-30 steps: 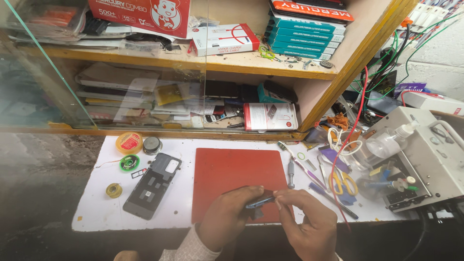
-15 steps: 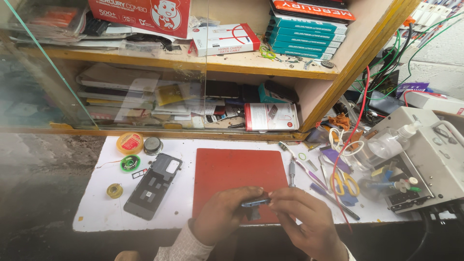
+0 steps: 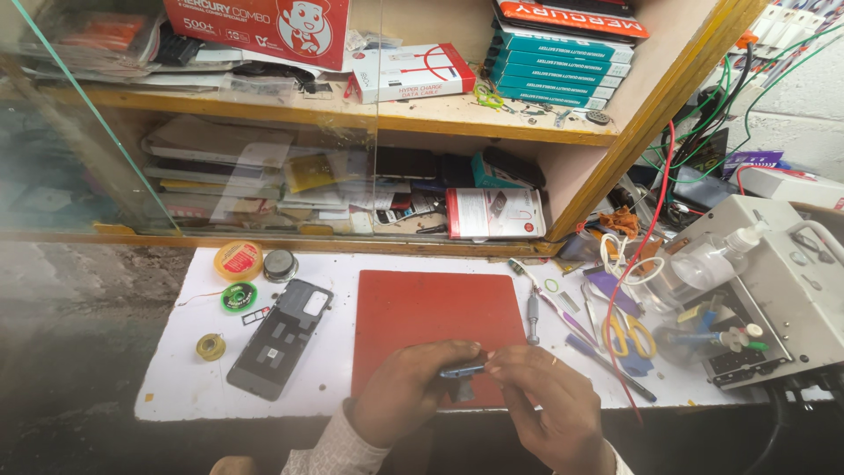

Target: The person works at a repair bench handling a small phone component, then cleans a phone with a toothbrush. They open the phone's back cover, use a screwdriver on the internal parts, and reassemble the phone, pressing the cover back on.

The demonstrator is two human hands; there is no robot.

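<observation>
Both my hands meet over the near edge of a red work mat (image 3: 440, 303). My left hand (image 3: 409, 391) and my right hand (image 3: 549, 405) pinch a small dark blue-grey part (image 3: 463, 371) between their fingertips. Its exact kind is too small to tell. An opened phone body (image 3: 281, 337), dark with its insides showing, lies on the white worktop (image 3: 189, 383) to the left of the mat, apart from my hands.
Solder and tape rolls (image 3: 238, 260) sit at the left. Screwdrivers, tweezers and yellow-handled scissors (image 3: 629, 334) lie right of the mat, beside a grey machine (image 3: 778, 281) and a clear bottle (image 3: 708, 259). A glass-fronted wooden shelf (image 3: 352, 114) with boxes stands behind.
My hands have shifted slightly toward the near edge of the mat, still together on the small part. The camera view has barely moved.
</observation>
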